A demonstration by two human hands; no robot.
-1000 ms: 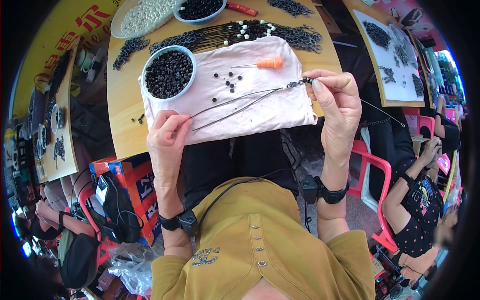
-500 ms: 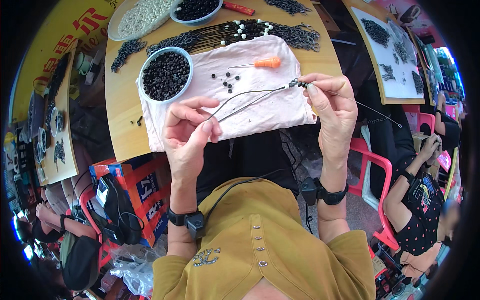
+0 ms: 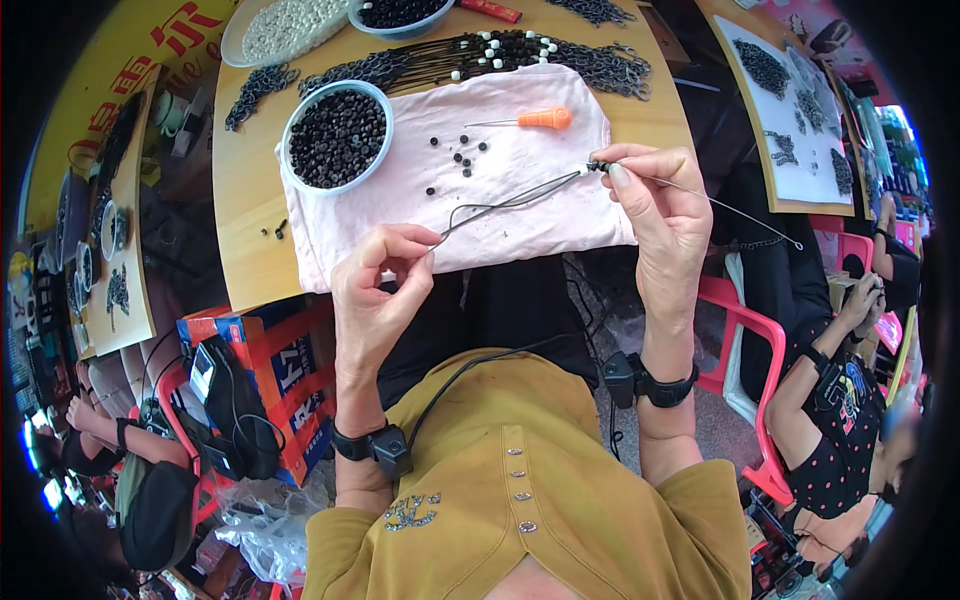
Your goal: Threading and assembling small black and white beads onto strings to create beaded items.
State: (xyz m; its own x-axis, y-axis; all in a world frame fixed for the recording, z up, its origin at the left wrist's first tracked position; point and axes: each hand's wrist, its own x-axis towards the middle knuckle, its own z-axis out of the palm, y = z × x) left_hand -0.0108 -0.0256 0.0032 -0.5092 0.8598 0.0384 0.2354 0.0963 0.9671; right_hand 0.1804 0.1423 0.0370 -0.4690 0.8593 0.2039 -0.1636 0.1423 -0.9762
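Observation:
My left hand [image 3: 378, 288] pinches the end of a dark doubled cord [image 3: 510, 202] between thumb and fingers, above the cloth's front edge. The cord runs right to a white bead [image 3: 584, 170] and a few black beads [image 3: 601, 166] at my right thumb tip. My right hand [image 3: 660, 205] is closed on these beads and a thin wire with a looped end [image 3: 755, 215], which sticks out to the right. Loose black beads [image 3: 458, 157] and an orange-handled awl [image 3: 545, 118] lie on the pale pink cloth [image 3: 390, 215]. A round tub [image 3: 389, 122] of black beads stands at the cloth's left.
Behind the cloth lie bundled black cords with chains [image 3: 420, 70]. A tub of white beads [image 3: 228, 45] and another of dark beads [image 3: 408, 30] stand at the back. Pink chairs [image 3: 770, 400] and other people are at both sides.
My left hand has moved slightly down, and its fingers have come together on the cord's end. The two cord strands now lie closer together. My right hand keeps its grip.

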